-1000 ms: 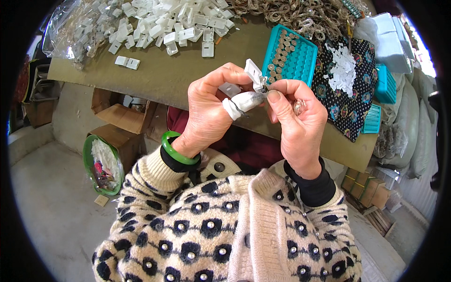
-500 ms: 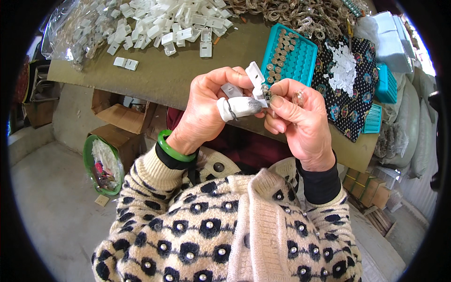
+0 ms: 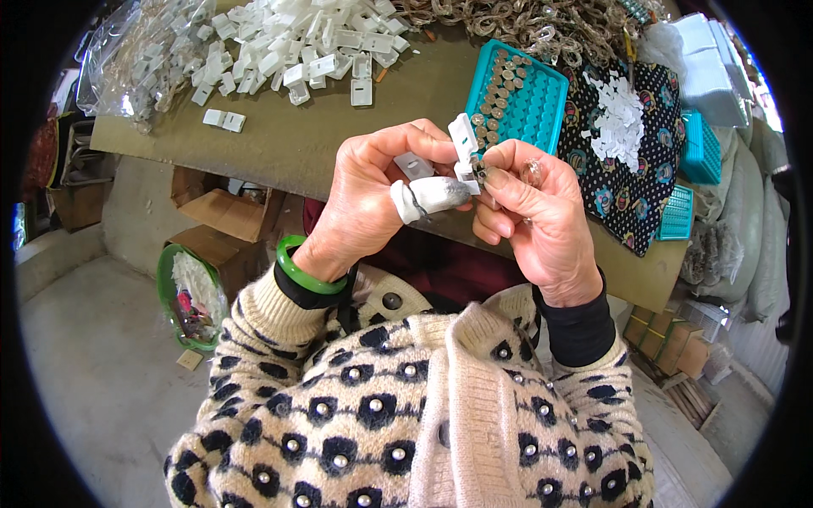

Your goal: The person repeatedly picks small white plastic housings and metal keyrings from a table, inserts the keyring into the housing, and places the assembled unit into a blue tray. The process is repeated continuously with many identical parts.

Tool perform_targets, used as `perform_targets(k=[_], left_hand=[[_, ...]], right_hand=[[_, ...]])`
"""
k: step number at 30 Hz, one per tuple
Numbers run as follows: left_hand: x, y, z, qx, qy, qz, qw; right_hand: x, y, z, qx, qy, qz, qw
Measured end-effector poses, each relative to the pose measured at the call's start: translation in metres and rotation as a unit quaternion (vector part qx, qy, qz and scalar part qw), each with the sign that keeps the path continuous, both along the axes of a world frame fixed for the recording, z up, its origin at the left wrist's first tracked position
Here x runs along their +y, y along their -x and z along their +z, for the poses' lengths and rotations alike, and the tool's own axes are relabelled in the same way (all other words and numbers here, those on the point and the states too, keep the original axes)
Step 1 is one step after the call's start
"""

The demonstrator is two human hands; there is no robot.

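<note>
Over the bench (image 3: 279, 161), I hold a hinged white plastic case (image 3: 462, 140) between the fingers of my left hand (image 3: 368, 182) and its white-wrapped thumb (image 3: 432, 196), the slotted lid raised. A second white case (image 3: 412, 165) is tucked inside that hand. The fingers of my right hand (image 3: 546, 224) pinch narrowly at a tiny dark part (image 3: 479, 172) by the case's edge, too small to identify; a coil of clear wire (image 3: 532, 173) is held against them. I judge this the fitting step; the next move calls for a steady left hold and light fingertip pressure. Beyond lie a heap of smooth, boxy white cases (image 3: 313, 42), glossy tangled coils (image 3: 542, 34) and a dimpled teal plastic tray (image 3: 542, 106) partly filled with round metallic discs (image 3: 500, 95). Thin white slips (image 3: 618, 127) scatter across dark dotted cloth (image 3: 584, 140).
</note>
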State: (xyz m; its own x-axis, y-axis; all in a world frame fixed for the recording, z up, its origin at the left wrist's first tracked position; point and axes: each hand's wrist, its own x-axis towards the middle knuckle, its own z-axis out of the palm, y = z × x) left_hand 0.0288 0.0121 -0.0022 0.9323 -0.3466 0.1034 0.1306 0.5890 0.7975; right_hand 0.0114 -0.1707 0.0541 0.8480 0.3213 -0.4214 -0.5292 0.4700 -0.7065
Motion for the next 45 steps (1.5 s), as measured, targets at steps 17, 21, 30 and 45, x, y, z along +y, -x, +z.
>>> perform_targets(k=[17,21,30,45], left_hand=[[-0.005,0.009,0.007,0.092,-0.024,0.073,0.993],[-0.003,0.012,0.010,0.124,-0.020,0.074,0.989],[-0.010,0.015,0.013,-0.220,-0.336,0.291,0.868],[0.009,0.013,0.013,0.210,0.122,0.002,0.970]], right_hand=[[0.026,0.016,-0.016,-0.383,0.393,-0.115,0.828],[0.032,0.017,-0.024,-0.476,0.452,-0.147,0.740],[0.035,0.013,-0.025,-0.591,0.550,-0.175,0.564],[0.022,0.014,-0.007,-0.371,0.397,-0.061,0.837]])
